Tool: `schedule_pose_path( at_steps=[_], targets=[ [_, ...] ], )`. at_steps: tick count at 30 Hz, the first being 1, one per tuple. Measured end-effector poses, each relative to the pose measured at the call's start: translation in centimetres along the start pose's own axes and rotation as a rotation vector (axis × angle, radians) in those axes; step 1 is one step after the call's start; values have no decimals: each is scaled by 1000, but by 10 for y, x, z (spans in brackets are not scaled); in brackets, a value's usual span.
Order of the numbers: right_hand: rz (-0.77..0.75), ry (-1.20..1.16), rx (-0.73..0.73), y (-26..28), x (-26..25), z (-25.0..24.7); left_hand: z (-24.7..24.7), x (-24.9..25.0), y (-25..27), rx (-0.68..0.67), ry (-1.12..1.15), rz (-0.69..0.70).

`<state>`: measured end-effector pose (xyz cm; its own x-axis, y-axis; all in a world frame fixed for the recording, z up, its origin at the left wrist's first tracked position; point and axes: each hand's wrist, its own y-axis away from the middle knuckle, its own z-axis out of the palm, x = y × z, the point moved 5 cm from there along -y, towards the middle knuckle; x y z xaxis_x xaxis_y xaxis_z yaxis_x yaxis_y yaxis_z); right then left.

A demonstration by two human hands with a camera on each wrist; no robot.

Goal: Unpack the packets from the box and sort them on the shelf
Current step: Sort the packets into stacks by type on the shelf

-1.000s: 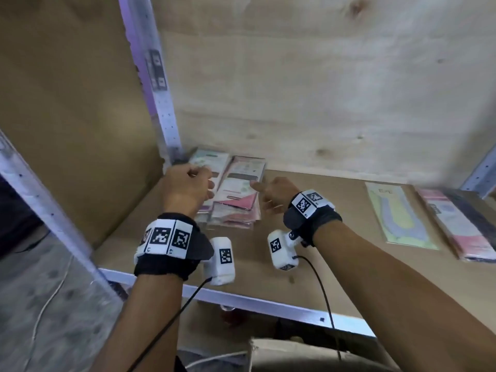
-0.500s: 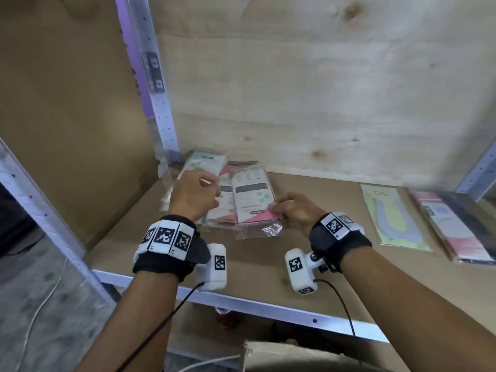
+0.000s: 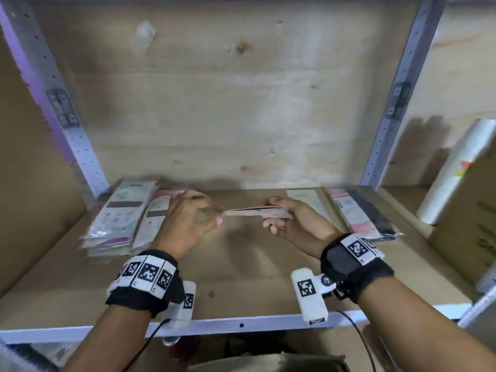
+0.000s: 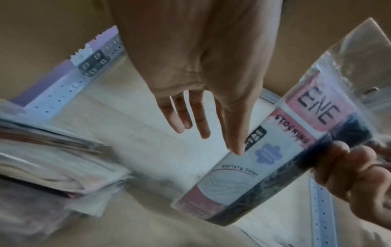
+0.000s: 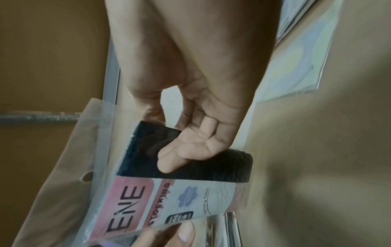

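Observation:
A clear "ENE Stocking" packet (image 3: pixel 255 210) with a pink label and dark stockings inside hangs edge-on above the middle of the shelf board (image 3: pixel 241 277). My right hand (image 3: pixel 290 221) grips its dark side, fingers (image 5: pixel 180 155) curled under the packet (image 5: pixel 169 197). My left hand (image 3: pixel 193 218) meets the packet's other end, where a thumb and a fingertip (image 5: pixel 184 234) pinch it; the other fingers (image 4: pixel 186 117) stay straight beside the packet (image 4: pixel 264 158). A pile of sorted packets (image 3: pixel 120 218) lies at the shelf's back left.
A pale green packet (image 3: pixel 308 200) and a pink and dark packet stack (image 3: pixel 359 213) lie at the back right. A white roll (image 3: pixel 456 170) leans beyond the right upright (image 3: pixel 397 103). The metal front rail (image 3: pixel 241 324) edges the shelf, with a cardboard box (image 3: pixel 268 363) below.
Both hands were at the left pile. The right hand has carried one packet from there to the middle of the shelf, and the left hand has followed to its end.

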<state>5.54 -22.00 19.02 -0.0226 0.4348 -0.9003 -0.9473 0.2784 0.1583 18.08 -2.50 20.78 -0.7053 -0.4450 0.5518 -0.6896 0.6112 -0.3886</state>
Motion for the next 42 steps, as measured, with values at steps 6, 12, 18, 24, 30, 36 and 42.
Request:
schedule_pose_path(
  at_steps=[6, 12, 18, 24, 30, 36, 42],
  targets=[
    [-36, -151, 40, 19, -17, -24, 20, 41, 0, 18, 127, 142],
    [-83, -185, 44, 20, -15, -41, 31, 52, -8, 100, 307, 133],
    [-219, 278, 106, 14, -10, -56, 50, 54, -16, 132, 510, 75],
    [-173, 454, 74, 6, 9, -62, 77, 33, -26, 93, 704, -123],
    [-42, 423, -77, 7, 19, -68, 80, 19, -35, 146, 781, -199],
    [42, 570, -150, 11, 25, -75, 61, -9, -37, 318, 748, -265],
    [37, 691, -124, 16, 29, -78, 52, -8, -30, 261, 488, -160]
  ],
)
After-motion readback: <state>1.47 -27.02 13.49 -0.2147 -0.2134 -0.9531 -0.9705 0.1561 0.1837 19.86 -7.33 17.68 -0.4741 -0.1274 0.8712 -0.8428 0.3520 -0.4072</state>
